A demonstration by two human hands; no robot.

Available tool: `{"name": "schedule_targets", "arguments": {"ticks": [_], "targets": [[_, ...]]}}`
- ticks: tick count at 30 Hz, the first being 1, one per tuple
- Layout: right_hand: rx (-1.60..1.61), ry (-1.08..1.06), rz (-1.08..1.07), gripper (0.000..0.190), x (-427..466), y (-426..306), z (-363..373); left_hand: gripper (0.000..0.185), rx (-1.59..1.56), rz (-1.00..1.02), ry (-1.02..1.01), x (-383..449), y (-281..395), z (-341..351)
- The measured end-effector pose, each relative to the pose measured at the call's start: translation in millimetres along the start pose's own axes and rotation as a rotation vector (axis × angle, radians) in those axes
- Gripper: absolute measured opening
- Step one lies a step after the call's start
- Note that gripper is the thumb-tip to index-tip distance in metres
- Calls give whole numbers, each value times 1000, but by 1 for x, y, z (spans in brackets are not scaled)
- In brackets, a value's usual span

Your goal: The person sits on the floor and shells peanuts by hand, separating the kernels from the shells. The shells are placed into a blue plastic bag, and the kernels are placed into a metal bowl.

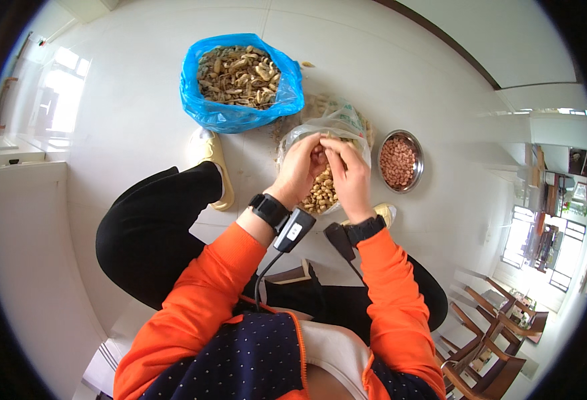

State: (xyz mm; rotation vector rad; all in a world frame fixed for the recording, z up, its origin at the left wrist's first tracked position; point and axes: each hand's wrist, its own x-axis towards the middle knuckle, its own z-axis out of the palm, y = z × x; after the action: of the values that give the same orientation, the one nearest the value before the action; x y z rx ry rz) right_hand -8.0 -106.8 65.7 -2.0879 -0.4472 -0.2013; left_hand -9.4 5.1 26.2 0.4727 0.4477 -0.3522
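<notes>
My left hand and my right hand meet at the fingertips above a clear plastic bag of unshelled peanuts. Reddish peanut kernels show in the cupped left hand. The right fingers are bent against the left fingertips; whether they pinch a peanut cannot be told. A blue plastic bag stands beyond, with broken peanut shells heaped in it. Right of my hands, a round metal bowl holds many shelled pink kernels.
Pale tiles make up the floor. Bits of shell lie between the bags, and one piece lies beside the blue bag. My yellow slippers flank the clear bag. A white cabinet is at left, wooden chairs at lower right.
</notes>
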Motion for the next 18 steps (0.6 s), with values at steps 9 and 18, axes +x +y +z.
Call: {"name": "schedule_targets", "arguments": {"ticks": [9, 18], "targets": [[-39, -291, 83, 55, 97, 61, 56, 31, -160, 614, 393, 23, 98, -68], [-311, -327, 661, 16, -84, 187, 31, 19, -70, 166, 331, 41, 44, -82]]}}
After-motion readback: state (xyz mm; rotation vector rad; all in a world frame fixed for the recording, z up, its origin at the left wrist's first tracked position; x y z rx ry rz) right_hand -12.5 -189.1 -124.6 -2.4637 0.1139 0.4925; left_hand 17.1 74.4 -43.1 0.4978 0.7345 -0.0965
